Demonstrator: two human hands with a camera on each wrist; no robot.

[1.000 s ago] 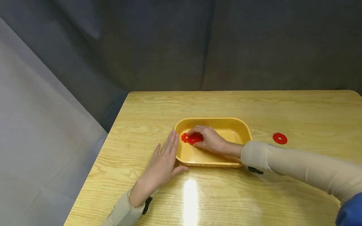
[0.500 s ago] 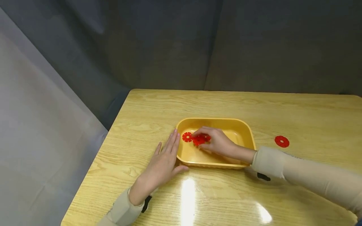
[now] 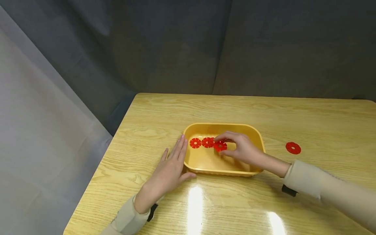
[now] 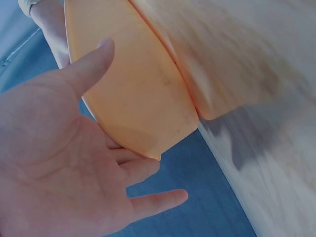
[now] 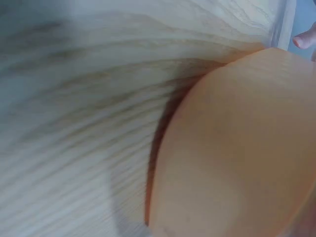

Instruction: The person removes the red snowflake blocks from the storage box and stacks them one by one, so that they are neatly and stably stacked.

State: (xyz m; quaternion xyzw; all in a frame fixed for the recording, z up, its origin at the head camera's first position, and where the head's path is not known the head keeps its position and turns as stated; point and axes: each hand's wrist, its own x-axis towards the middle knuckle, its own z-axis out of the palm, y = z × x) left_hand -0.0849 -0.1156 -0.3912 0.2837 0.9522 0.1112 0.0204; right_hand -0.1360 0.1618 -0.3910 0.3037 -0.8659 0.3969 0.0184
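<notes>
A yellow tray (image 3: 217, 164) stands on the wooden table. My left hand (image 3: 165, 171) lies with straight fingers against the tray's left end; in the left wrist view its fingertips touch the tray's outer wall. Inside the tray my right hand (image 3: 242, 148) pinches a red notched disc (image 3: 220, 146) between thumb and fingers. To its left lie a single red disc (image 3: 195, 143) and a second red disc (image 3: 207, 142), flat in a row. More red shows between that one and my fingers, partly hidden. In the right wrist view the tray's wall (image 5: 232, 148) fills much of the frame, and the discs are out of sight.
Another red disc (image 3: 293, 148) lies on the table to the right of the tray. Bare wood grain of the table (image 3: 158, 114) shows around the tray. A dark curtain (image 3: 176, 49) hangs behind the far edge, and a pale grey cloth (image 3: 44, 147) hangs at the left.
My right hand has moved right within the tray, and more discs show in a row behind it. The left hand has stayed against the tray's end. The view has shifted slightly.
</notes>
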